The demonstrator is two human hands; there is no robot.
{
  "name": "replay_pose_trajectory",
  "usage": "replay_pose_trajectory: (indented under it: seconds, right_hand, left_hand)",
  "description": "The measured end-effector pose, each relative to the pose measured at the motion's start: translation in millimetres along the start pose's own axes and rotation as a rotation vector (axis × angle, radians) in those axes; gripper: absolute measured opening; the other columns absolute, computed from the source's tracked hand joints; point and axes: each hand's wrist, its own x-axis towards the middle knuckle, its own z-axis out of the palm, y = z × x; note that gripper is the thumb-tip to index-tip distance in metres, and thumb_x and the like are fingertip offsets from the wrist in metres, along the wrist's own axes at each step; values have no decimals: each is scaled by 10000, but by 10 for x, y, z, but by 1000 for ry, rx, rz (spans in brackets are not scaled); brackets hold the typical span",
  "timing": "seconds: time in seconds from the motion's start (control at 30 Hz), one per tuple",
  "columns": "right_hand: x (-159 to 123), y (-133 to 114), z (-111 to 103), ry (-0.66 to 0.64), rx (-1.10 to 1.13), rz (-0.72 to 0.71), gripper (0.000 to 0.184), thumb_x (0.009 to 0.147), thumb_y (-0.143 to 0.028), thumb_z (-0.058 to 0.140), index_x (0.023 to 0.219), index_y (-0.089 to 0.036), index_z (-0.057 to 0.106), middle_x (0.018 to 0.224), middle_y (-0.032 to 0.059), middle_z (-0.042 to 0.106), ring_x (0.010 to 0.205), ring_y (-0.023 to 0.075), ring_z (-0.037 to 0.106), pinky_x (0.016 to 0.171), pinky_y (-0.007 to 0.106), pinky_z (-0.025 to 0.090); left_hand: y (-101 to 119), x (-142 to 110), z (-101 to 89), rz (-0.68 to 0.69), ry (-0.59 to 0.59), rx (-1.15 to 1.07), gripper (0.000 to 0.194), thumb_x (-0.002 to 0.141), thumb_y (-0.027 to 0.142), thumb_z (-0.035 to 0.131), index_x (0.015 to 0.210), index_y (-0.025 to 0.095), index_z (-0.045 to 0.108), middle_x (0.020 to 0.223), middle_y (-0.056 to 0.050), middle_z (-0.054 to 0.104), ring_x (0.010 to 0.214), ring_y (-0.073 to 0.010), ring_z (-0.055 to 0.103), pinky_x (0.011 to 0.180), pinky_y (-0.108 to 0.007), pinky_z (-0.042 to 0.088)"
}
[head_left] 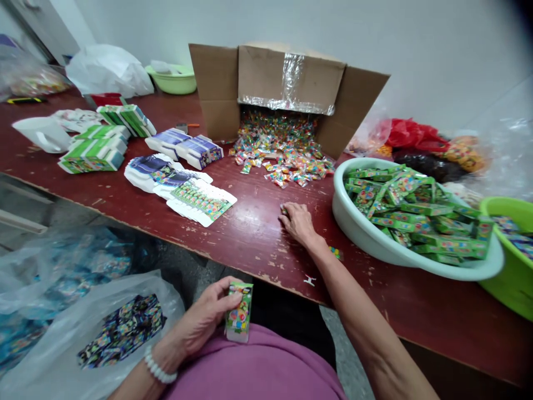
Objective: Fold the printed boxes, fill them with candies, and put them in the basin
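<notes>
My left hand [216,305] is closed around a small green printed carton [239,314], held upright near my lap with the thumb across its front. On the red-brown table, my right hand [297,222] has its fingers curled over a small candy packet [284,210], mostly hidden under the fingertips. Beyond it, a heap of wrapped candy packets [287,150] spills from a cardboard box [291,78] lying on its side. A single candy packet [335,253] lies beneath my right forearm. Flat green cartons [204,200] are fanned out to the left.
A pale blue basin [370,239] of filled green cartons stands at the right, beside a green basin [508,283]. Stacks of green cartons [95,147], purple cartons [187,147] and a white mug [44,133] occupy the left. Below the table edge are plastic bags [120,355] of packets.
</notes>
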Motion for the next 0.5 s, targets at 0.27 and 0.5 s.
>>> replay_pose_trajectory:
  seconds: [0.27,0.5]
  right_hand:
    - [-244,-82,-103,-5,334,179,431,964,-463,444,1158,-135,647,961,127,739,821,225,693,737,370,547]
    - [-887,-639,-206,-304,1111,481,450,650,-413,891,990,-176,715,804,16,722,593,103,638,554,222,501]
  left_hand:
    - [327,-210,-813,-248,-178,800,398,627,268,783,1018,233,717,908,2,669,831,-207,600,665,-246,454]
    - [429,-114,-307,-53,-160,406,232,823,332,682,985,215,564,872,1,638,706,-145,641,592,-206,425]
